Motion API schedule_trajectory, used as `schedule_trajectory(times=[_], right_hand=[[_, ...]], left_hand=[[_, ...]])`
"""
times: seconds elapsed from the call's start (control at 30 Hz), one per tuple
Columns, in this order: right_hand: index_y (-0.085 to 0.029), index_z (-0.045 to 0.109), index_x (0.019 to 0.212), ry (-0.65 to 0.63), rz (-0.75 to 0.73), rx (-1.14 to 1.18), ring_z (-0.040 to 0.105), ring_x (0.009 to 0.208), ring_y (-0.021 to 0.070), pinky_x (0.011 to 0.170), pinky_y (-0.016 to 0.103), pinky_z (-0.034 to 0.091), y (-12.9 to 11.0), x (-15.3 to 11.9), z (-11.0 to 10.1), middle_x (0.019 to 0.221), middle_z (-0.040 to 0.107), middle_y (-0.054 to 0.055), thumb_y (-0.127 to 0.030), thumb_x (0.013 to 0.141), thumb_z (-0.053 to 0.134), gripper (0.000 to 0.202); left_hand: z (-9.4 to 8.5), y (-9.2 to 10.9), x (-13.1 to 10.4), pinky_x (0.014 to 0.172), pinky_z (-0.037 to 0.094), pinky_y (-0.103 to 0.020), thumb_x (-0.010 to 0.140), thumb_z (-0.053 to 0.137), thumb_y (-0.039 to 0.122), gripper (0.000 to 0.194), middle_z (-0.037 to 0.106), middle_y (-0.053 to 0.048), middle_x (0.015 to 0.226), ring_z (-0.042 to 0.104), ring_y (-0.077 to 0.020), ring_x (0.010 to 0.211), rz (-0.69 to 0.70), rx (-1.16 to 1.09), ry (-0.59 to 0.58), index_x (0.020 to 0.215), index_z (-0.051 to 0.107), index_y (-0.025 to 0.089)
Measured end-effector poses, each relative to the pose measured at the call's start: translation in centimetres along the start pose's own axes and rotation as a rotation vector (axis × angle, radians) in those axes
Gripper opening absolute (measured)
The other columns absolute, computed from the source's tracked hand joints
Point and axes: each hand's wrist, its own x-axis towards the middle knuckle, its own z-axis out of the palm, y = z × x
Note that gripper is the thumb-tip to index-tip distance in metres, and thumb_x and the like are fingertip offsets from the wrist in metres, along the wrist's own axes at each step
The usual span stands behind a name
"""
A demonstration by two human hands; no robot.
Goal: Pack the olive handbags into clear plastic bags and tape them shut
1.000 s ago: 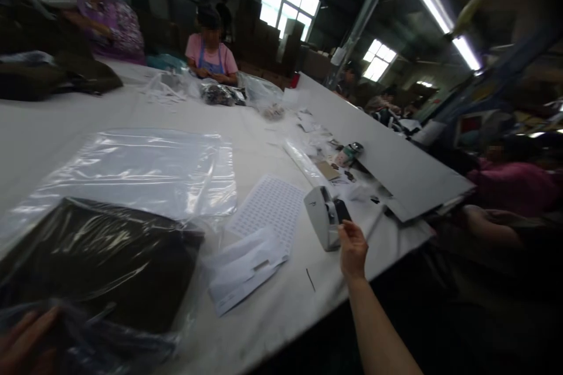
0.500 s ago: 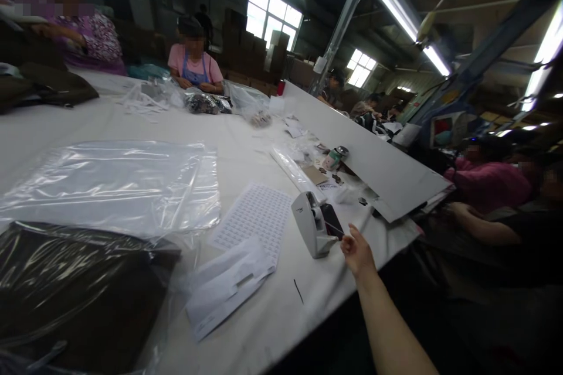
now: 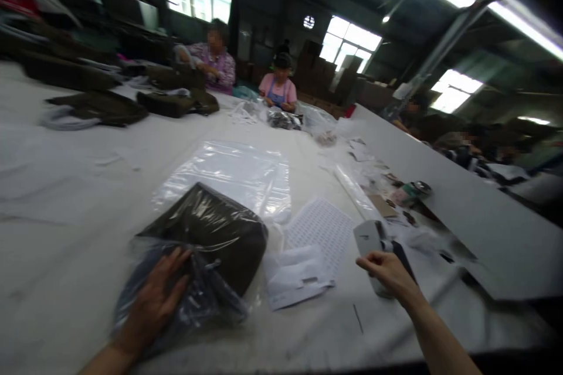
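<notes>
My left hand lies with fingers spread on a folded dark brown garment in a clear plastic bag. The bag's loose end is bunched under and beside that hand. Over the near side of a white tape dispenser is my right hand, its thumb and forefinger pinched together. Whatever the pinch holds, if anything, is too small to make out. Between the hands lie a folded white paper and a sheet of small printed labels.
Flat clear plastic bags lie behind the garment. A white board leans along the table's right side, near a green-and-pink jar. Dark garments lie far left. Two people work across the white table.
My view has swung left. My left hand has come into view on the bagged garment, which looks shifted and turned. My right hand has moved from the dispenser's right side to its near side.
</notes>
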Motion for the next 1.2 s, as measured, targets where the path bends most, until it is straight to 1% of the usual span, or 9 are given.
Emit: schedule_trajectory(times=[0.2, 0.37, 0.47, 0.57, 0.7, 0.8, 0.93, 1.07, 1.2], right_hand=[[-0.018, 0.063, 0.058, -0.668, -0.574, -0.006, 0.046, 0.047, 0.0097, 0.043, 0.021, 0.031, -21.8, -1.7, 15.6, 0.049, 0.053, -0.004, -0.038, 0.065, 0.07, 0.023], [-0.02, 0.069, 0.07, -0.588, -1.003, -0.735, 0.062, 0.062, 0.0181, 0.052, 0.024, 0.041, -28.0, -2.4, 25.4, 0.063, 0.066, 0.002, -0.042, 0.068, 0.068, 0.023], [-0.015, 0.069, 0.077, -0.461, -0.996, -0.973, 0.064, 0.075, 0.0282, 0.061, 0.032, 0.047, -28.5, -1.7, 27.4, 0.078, 0.069, 0.013, -0.041, 0.062, 0.073, 0.03], [-0.014, 0.065, 0.088, -0.388, -0.952, -1.011, 0.064, 0.078, 0.0308, 0.065, 0.036, 0.049, -28.7, -0.4, 27.0, 0.082, 0.069, 0.015, -0.054, 0.055, 0.075, 0.052], [-0.016, 0.055, 0.103, -0.23, -0.808, -1.01, 0.063, 0.078, 0.0312, 0.064, 0.038, 0.049, -28.5, 3.1, 23.2, 0.085, 0.067, 0.012, -0.066, 0.053, 0.07, 0.072], [-0.018, 0.052, 0.106, -0.05, -0.724, -0.927, 0.061, 0.083, 0.0302, 0.068, 0.039, 0.048, -26.9, 5.0, 18.4, 0.086, 0.065, 0.01, -0.056, 0.065, 0.069, 0.059], [-0.016, 0.049, 0.115, 0.097, -1.009, -0.596, 0.053, 0.097, 0.0257, 0.084, 0.039, 0.047, -21.7, 0.7, 15.6, 0.103, 0.059, 0.011, -0.028, 0.078, 0.06, 0.041], [-0.019, 0.047, 0.124, -0.045, -1.557, -0.425, 0.041, 0.12, 0.0235, 0.098, 0.036, 0.04, -15.5, -8.8, 21.7, 0.123, 0.054, 0.006, -0.02, 0.083, 0.049, 0.041], [-0.026, 0.054, 0.118, 0.233, -1.589, -0.292, 0.04, 0.122, 0.0262, 0.104, 0.043, 0.031, -14.4, -11.7, 27.5, 0.124, 0.056, 0.004, -0.03, 0.083, 0.056, 0.035]], left_hand=[[-0.7, -0.2, -0.5, 0.105, 0.036, -0.045, 0.088, 0.046, 0.029, 0.05, 0.05, -0.008, 0.132, 0.041, -0.0252, 0.126, -0.01, 0.043, -0.023, 0.135, 0.034, 0.024], [-0.8, -0.1, -1.0, 0.103, 0.039, -0.045, 0.087, 0.048, 0.028, 0.058, 0.048, -0.012, 0.133, 0.044, -0.0256, 0.123, -0.035, -0.042, 0.029, 0.14, 0.024, 0.023], [-0.9, -0.2, -1.2, 0.101, 0.042, -0.043, 0.088, 0.048, 0.025, 0.067, 0.046, -0.013, 0.134, 0.043, -0.0239, 0.124, -0.077, -0.077, 0.036, 0.143, 0.009, 0.019], [-0.7, -0.2, -1.1, 0.103, 0.039, -0.047, 0.088, 0.046, 0.023, 0.053, 0.04, -0.012, 0.139, 0.039, -0.0259, 0.126, 0.028, 0.017, 0.006, 0.138, 0.029, 0.022], [-0.7, 0.0, -0.5, 0.101, 0.041, -0.047, 0.088, 0.047, 0.025, 0.041, 0.042, -0.012, 0.138, 0.037, -0.0282, 0.128, 0.1, 0.083, -0.027, 0.128, 0.047, 0.022], [-2.6, -0.3, -0.3, 0.102, 0.039, -0.048, 0.087, 0.048, 0.029, 0.037, 0.044, -0.009, 0.136, 0.035, -0.0285, 0.129, 0.046, 0.024, 0.047, 0.123, 0.052, 0.023], [-6.8, -1.8, -1.2, 0.095, 0.044, -0.049, 0.08, 0.054, 0.045, 0.039, 0.055, -0.01, 0.12, 0.052, -0.0293, 0.112, -0.514, -0.215, 0.28, 0.11, 0.057, 0.022], [-9.2, -1.6, -2.0, 0.071, 0.055, -0.035, 0.076, 0.06, 0.042, 0.036, 0.061, -0.009, 0.104, 0.061, -0.0244, 0.091, -1.229, -0.905, 0.104, 0.102, 0.056, 0.018], [-10.3, 1.8, 1.0, 0.067, 0.055, -0.034, 0.078, 0.056, 0.028, 0.014, 0.064, -0.006, 0.075, 0.063, -0.0194, 0.068, -1.395, -1.446, -0.049, 0.082, 0.06, 0.015]])
